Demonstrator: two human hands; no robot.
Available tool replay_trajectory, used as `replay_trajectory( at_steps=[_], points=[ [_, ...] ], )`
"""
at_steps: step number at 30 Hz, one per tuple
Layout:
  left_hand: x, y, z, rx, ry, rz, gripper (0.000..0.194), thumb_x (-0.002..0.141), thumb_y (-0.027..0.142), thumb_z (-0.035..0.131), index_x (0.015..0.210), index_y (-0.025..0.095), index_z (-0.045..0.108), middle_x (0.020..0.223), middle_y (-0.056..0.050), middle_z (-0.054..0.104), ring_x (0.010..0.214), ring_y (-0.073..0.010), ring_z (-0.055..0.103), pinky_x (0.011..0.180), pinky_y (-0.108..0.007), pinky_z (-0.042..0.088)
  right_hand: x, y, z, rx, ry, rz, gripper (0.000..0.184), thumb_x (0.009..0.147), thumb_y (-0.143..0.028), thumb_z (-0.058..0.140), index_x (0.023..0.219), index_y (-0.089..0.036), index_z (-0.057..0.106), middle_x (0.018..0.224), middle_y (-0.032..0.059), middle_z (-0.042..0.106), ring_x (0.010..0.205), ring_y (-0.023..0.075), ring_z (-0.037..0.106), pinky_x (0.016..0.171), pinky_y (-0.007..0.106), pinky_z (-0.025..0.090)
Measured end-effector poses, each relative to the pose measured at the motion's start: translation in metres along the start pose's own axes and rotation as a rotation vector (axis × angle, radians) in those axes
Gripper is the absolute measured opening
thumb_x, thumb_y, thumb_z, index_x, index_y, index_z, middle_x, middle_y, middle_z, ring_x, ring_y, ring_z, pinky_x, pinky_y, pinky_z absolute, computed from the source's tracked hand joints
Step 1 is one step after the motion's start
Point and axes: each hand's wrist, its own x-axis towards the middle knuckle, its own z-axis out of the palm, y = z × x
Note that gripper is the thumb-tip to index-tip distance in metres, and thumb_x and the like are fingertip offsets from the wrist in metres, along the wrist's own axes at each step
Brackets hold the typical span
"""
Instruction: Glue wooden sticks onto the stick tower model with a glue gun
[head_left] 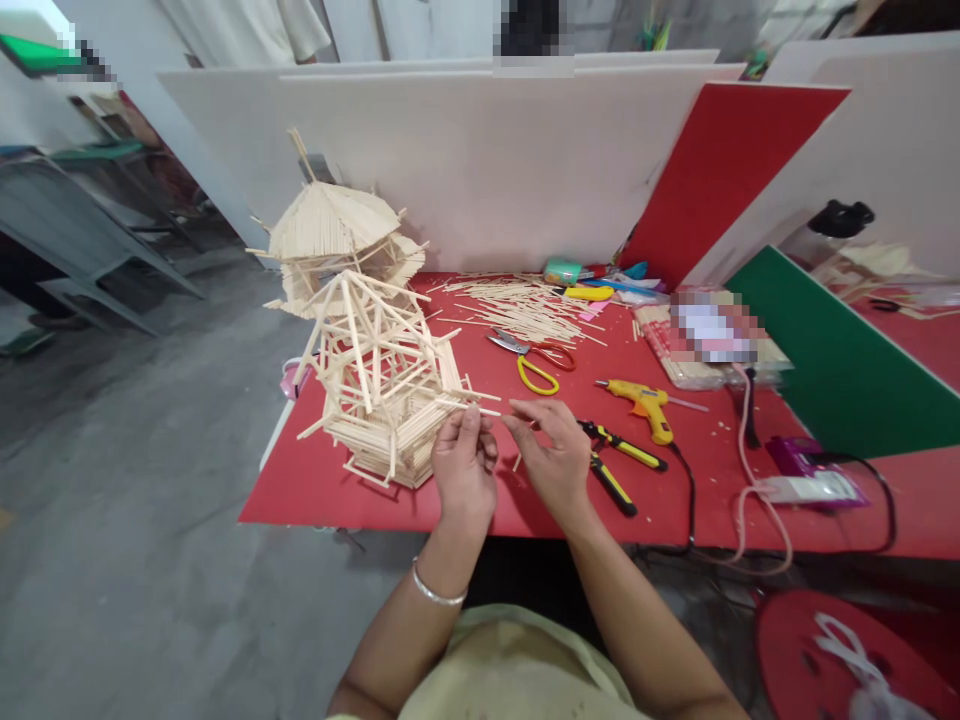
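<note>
Stick model [417, 432] stands at the counter's [300, 502] near left, open-framed above a stacked base. Left hand [465, 465] just beside it, fingers curled, thumb and fingertip pinching a thin stick [490, 412]. Right hand [553, 455] close by, thumb and forefinger nearly together; cannot tell if they grip anything. Apparent step: readying a stick. Next move likely calls for steady fingertip control.

Head cam, fwd/down, tbl [716, 455] near
</note>
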Motion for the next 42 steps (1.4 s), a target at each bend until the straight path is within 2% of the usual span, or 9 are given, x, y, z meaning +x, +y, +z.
replay_trajectory(
  at_steps=[16,30,36,39,42],
  points=[
    [0.007,-0.005,0.003,-0.066,-0.015,0.0,0.047,0.062,0.045,0.092,0.08,0.016,0.06,0.063,0.005,0.063,0.042,-0.0037,0.048,0.039,-0.015,0.029,-0.004,0.002,0.006,-0.064,0.033,-0.038,0.018,0.096,-0.029,0.069,0.111,-0.028,0.079,0.091,0.0024,0.069,0.084,0.0172,0.062,0.08,0.035,0.052],
    [0.01,-0.007,0.001,-0.063,-0.036,0.015,0.045,0.065,0.045,0.091,0.081,0.016,0.06,0.065,0.005,0.063,0.043,-0.0032,0.049,0.039,-0.015,0.028,-0.004,0.0,0.006,-0.072,0.028,-0.026,0.019,0.097,-0.03,0.068,0.113,-0.028,0.078,0.093,0.0038,0.07,0.086,0.0181,0.063,0.08,0.036,0.054],
    [0.013,-0.01,-0.001,-0.127,-0.04,0.015,0.038,0.068,0.038,0.09,0.08,0.016,0.061,0.065,0.005,0.061,0.05,-0.0039,0.051,0.047,-0.016,0.035,0.003,-0.015,0.005,-0.189,0.098,-0.162,0.017,0.089,-0.029,0.075,0.106,-0.028,0.079,0.095,0.0061,0.07,0.093,0.0223,0.062,0.087,0.042,0.054],
    [0.017,-0.013,-0.004,-0.148,-0.079,0.027,0.033,0.07,0.033,0.089,0.079,0.017,0.062,0.069,0.004,0.062,0.057,-0.0053,0.054,0.054,-0.017,0.041,0.009,-0.029,0.007,-0.245,0.069,-0.263,0.021,0.085,-0.026,0.077,0.106,-0.029,0.077,0.111,0.0067,0.07,0.109,0.0259,0.06,0.098,0.048,0.05],
    [0.017,-0.02,-0.01,-0.079,-0.126,0.036,0.03,0.075,0.037,0.085,0.081,0.018,0.063,0.07,0.003,0.062,0.059,-0.008,0.056,0.057,-0.02,0.044,0.013,-0.043,0.006,-0.287,0.007,-0.322,0.024,0.086,-0.024,0.076,0.109,-0.029,0.076,0.122,0.0065,0.069,0.122,0.0291,0.056,0.105,0.05,0.046]
  ],
)
